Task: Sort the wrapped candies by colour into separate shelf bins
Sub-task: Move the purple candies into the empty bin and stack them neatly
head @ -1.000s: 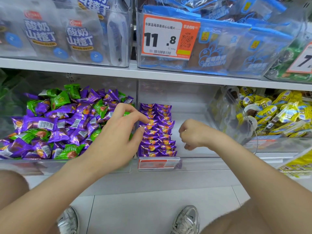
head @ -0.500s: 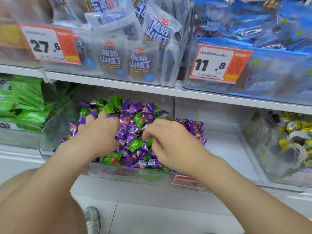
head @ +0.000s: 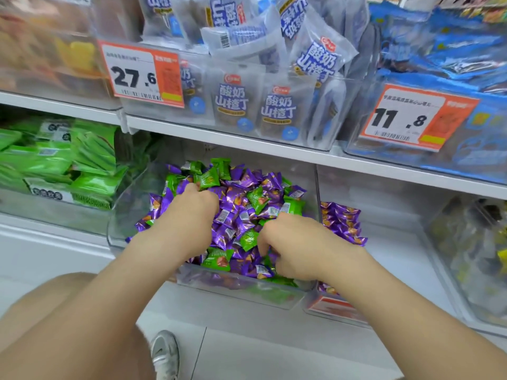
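Note:
A clear shelf bin (head: pixel 236 290) holds a mixed heap of purple candies (head: pixel 238 215) and green candies (head: pixel 259 198). Both my hands are down in this heap. My left hand (head: pixel 189 212) lies on the heap's left side, fingers curled forward beside a green candy (head: pixel 207 181), their tips hidden. My right hand (head: pixel 295 248) is at the front right corner, fingers curled down among purple wrappers; what it holds is hidden. The neighbouring bin (head: pixel 389 215) to the right contains only purple candies in neat rows (head: pixel 343 223).
A bin of green packets (head: pixel 55 165) stands to the left, and a bin of yellow sweets (head: pixel 480 256) to the far right. The upper shelf (head: pixel 233 138) overhangs the bins with bagged snacks and price tags. My shoe (head: pixel 164 355) is on the floor below.
My left hand has left the purple-only bin and moved into the mixed heap. My right hand has also moved left into that heap. The view has shifted to the left.

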`<state>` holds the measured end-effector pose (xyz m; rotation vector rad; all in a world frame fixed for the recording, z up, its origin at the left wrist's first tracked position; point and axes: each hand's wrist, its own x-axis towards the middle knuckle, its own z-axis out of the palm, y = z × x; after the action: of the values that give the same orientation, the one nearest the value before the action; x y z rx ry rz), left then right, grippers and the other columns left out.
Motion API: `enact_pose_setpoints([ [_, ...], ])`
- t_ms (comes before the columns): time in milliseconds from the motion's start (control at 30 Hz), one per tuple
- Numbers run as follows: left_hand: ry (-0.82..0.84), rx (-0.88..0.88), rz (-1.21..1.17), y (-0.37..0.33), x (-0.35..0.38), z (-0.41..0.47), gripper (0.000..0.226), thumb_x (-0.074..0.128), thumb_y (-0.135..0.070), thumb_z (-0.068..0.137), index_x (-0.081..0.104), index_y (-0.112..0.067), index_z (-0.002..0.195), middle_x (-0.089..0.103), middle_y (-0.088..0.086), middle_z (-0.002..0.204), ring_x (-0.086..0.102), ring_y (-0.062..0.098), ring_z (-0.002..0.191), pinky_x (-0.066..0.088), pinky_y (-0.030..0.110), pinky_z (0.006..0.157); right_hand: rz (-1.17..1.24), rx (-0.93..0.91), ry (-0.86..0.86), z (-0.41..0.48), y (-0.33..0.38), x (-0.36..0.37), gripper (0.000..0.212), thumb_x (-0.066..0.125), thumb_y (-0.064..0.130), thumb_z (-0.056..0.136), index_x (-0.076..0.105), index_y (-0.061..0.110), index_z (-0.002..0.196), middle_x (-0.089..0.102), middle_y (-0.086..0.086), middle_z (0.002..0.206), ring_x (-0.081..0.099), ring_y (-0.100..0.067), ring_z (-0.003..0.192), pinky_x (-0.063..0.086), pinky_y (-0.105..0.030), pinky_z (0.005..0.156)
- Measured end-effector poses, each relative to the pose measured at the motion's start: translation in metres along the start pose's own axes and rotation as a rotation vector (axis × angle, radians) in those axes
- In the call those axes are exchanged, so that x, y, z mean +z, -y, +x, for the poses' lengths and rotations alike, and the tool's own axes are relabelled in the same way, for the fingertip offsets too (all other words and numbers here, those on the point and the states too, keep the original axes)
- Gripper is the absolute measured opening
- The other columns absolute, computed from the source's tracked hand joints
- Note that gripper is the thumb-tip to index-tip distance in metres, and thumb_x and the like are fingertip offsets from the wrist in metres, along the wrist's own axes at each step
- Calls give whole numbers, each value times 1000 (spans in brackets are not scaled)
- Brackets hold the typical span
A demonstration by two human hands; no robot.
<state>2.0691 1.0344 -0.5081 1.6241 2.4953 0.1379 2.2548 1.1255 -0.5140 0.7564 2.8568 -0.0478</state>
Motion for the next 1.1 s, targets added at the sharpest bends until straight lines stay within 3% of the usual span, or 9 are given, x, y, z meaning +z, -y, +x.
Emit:
enact_pose_setpoints([
  [167, -141, 34, -99, -5, -2, 2, 26, 73, 3, 80, 70, -9, 102, 48, 7, 108, 61, 30, 95, 52, 38, 74, 406, 147, -355, -6, -1, -12, 33, 64, 17, 78, 75, 36, 103, 68, 14, 73, 61, -5, 75, 53, -30, 82],
  [267, -260, 69, -212, -4, 0, 6, 25, 78, -12, 83, 54, -18, 78, 55, 5, 83, 52, 27, 75, 57, 40, 80, 724, 216, -487, -10, -5, -13, 34, 63, 14, 82, 71, 39, 103, 74, 10, 73, 67, -10, 65, 55, -37, 89],
  [333, -323, 78, -377, -6, -4, 5, 23, 79, -17, 87, 62, -20, 71, 50, 3, 77, 48, 22, 73, 49, 24, 73, 954, 253, -540, -14, -5, -14, 35, 61, 9, 91, 69, 39, 108, 74, 4, 77, 73, -20, 64, 63, -46, 75],
  [433, -351, 36, -708, -16, -9, -2, 3, 81, -18, 89, 83, -21, 88, 69, -14, 84, 69, 4, 81, 40, -1, 64, 1194, 291, -611, -19, -4, -14, 33, 58, 1, 101, 74, 28, 110, 72, -4, 87, 76, -24, 64, 64, -37, 66],
  [567, -229, 49, -1039, -27, -4, -4, 9, 74, -21, 97, 78, -26, 91, 77, -8, 84, 75, 15, 81, 60, 26, 78, 1424, 351, -620, -26, -3, -11, 29, 61, -3, 98, 80, 18, 104, 78, -4, 97, 79, -25, 79, 65, -38, 82],
  [700, 29, 5, -1448, -45, -5, -11, 12, 61, -14, 105, 70, -9, 110, 76, 11, 84, 76, 27, 81, 65, 48, 83, 1463, 360, -648, -41, -7, -11, 26, 79, -1, 86, 75, 17, 105, 77, -6, 91, 78, -28, 78, 61, -30, 71],
  [800, 197, 22, -1610, -53, -7, -13, 20, 63, -3, 101, 67, -4, 121, 75, 26, 109, 76, 35, 100, 63, 48, 90, 1489, 400, -650, -46, -14, -12, 32, 75, -1, 90, 69, 20, 114, 75, -11, 102, 78, -29, 80, 63, -36, 76],
  [900, 184, 175, -1513, -58, -5, -15, 43, 74, 8, 88, 66, -10, 126, 76, 18, 114, 74, 40, 106, 60, 47, 97, 1633, 431, -608, -49, -19, -12, 25, 69, 3, 96, 68, 14, 118, 77, -17, 102, 79, -30, 84, 63, -42, 83],
  [1100, 23, 205, -1396, -77, -3, -17, 36, 82, -11, 87, 68, -16, 120, 74, 13, 83, 74, 21, 78, 64, 36, 71, 1691, 487, -630, -77, -38, -18, 19, 72, 4, 94, 64, -1, 111, 77, -17, 89, 76, -34, 74, 63, -38, 66],
])
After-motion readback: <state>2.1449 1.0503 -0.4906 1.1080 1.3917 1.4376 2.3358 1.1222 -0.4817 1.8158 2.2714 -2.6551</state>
